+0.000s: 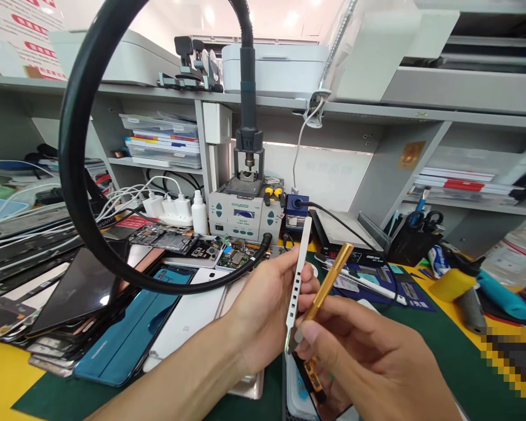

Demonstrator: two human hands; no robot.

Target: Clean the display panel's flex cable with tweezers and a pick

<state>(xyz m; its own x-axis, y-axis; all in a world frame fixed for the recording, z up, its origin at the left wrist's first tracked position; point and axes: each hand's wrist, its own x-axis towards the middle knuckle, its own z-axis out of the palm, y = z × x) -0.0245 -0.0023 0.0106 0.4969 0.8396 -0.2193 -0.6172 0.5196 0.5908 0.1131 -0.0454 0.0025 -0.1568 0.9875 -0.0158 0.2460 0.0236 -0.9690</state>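
My left hand (265, 304) is closed around a slim white tool (294, 292) with a row of square holes and a narrow shiny lower end. In my right hand (363, 351) I grip a gold pen-shaped tool (332, 278), tilted up to the right; my fingers cover its lower part. The two hands are close together, with the lower ends of both tools near each other. Under my right hand lies a dark phone part (333, 400) with an orange flex cable (313, 374). Its far side is hidden by my fingers.
A thick black hose (76, 164) loops across the left from a hot-air station (245, 213). Phones, including a blue one (127, 327) and a white one (188, 316), crowd the left. Circuit boards (241, 257) sit behind. A yellow bottle (453, 283) stands right.
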